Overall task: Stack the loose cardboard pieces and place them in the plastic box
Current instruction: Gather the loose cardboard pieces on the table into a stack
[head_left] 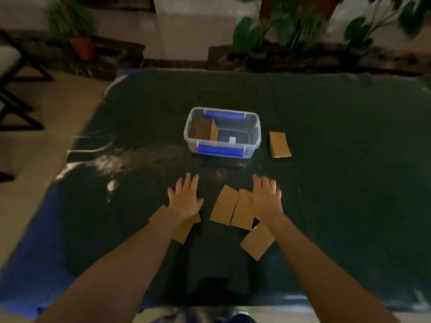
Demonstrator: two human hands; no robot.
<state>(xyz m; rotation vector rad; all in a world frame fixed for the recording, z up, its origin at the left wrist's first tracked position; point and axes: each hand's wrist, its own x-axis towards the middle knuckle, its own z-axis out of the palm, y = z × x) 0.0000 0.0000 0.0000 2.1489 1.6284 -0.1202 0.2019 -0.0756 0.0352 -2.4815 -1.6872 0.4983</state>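
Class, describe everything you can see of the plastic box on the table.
The plastic box is clear, rectangular, with rounded corners and no lid on it. Blue latches sit on its near and far long sides. It stands upright on the dark table, beyond both hands, touched by neither. Inside, at its left end, cardboard pieces stand on edge; the rest looks empty.

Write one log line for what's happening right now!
left hand open | right hand open | loose cardboard pieces on table | plastic box partly filled
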